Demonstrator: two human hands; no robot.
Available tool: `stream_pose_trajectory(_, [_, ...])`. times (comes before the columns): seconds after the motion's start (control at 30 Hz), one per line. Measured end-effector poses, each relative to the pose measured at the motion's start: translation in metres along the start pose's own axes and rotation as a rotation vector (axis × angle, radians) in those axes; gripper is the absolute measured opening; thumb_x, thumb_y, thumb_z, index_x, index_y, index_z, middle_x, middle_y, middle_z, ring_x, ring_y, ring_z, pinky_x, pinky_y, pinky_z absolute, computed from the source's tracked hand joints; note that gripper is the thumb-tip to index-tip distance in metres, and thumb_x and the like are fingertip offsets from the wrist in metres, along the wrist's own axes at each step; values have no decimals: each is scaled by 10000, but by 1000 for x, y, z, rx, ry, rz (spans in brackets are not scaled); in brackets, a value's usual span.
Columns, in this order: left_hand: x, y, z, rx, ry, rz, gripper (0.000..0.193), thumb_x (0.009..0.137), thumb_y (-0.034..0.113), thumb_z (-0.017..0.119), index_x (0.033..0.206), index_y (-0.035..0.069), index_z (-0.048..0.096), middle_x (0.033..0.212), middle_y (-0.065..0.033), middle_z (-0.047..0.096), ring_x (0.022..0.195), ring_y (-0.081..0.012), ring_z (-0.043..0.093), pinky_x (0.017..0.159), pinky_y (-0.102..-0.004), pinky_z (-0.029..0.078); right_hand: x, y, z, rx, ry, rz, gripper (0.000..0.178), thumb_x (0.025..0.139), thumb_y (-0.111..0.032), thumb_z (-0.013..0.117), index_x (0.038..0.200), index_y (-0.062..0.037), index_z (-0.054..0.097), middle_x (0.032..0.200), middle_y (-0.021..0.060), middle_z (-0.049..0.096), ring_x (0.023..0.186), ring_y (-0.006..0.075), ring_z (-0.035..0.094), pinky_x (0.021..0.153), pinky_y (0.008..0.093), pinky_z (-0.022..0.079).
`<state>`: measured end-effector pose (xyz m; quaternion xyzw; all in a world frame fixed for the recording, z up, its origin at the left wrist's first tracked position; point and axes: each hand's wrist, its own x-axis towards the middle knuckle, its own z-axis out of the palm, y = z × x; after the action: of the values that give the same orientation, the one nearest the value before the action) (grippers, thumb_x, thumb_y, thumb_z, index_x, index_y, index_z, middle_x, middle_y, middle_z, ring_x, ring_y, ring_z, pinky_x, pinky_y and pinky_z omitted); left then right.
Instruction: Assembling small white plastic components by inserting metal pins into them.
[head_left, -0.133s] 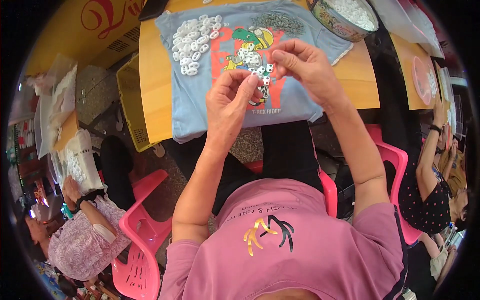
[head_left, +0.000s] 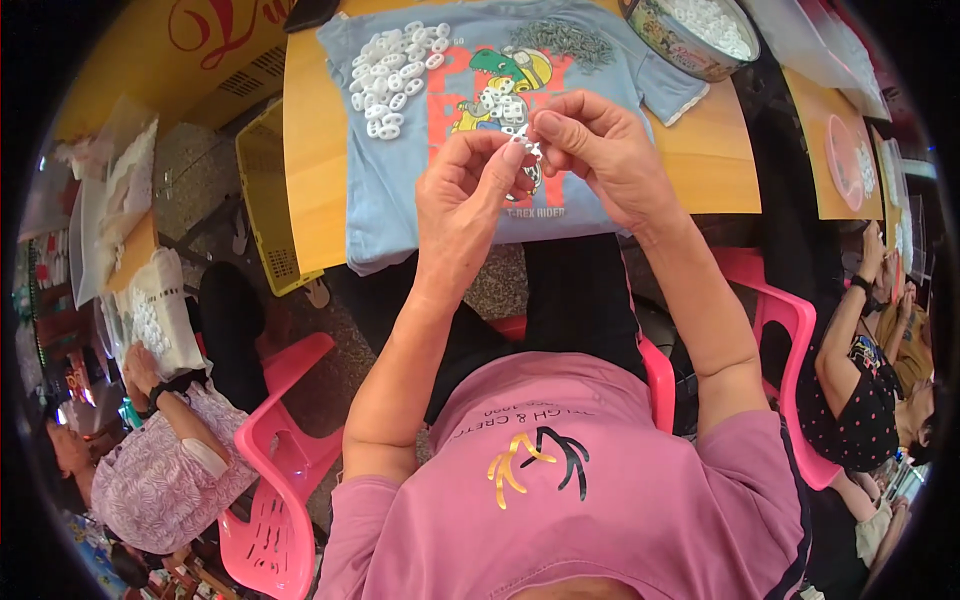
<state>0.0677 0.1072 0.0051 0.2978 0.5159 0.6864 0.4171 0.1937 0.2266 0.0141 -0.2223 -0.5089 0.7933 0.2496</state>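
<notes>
Both hands, the left hand point(head_left: 470, 190) and right hand point(head_left: 600, 150), are pinching one small white part point(head_left: 527, 150) between fingertips above the blue shirt point(head_left: 420, 160) on the worktop point(head_left: 310, 150), and joining it well probably needs steady, aligned pressure.

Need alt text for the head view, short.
Seen from above, a seated person's left hand and right hand pinch a small white plastic piece over a light blue T-shirt on a yellow table, beside a pile of white pieces.
</notes>
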Motion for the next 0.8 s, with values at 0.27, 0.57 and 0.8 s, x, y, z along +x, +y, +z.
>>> stream_pose_trajectory(0.27, [-6,-2,-3,-5,-13,-1,150,946,122,611,994,-19,594,873,-72,667,727,-106,630,658,-243,524,13,-7,-27,-472,157,-174,243,941,-150,619,1123,3,670,818,10,655,693,55,549,660,206,477])
stream_pose_trajectory(0.57, [-4,-7,-3,23,-17,-38,184,939,156,630,1005,-14,602,893,-85,676,736,-102,622,674,-242,513,13,-12,-48,-653,197,-156,269,940,-139,604,1176,-19,648,830,-26,582,712,51,526,667,204,472])
stream_pose_trajectory(0.8, [-2,-9,-2,42,-21,-50,177,940,153,628,1006,-9,603,890,-74,678,734,-98,618,675,-240,507,13,-17,-55,-682,193,-88,205,936,-159,609,1070,-14,663,850,-18,604,719,53,538,653,207,469])
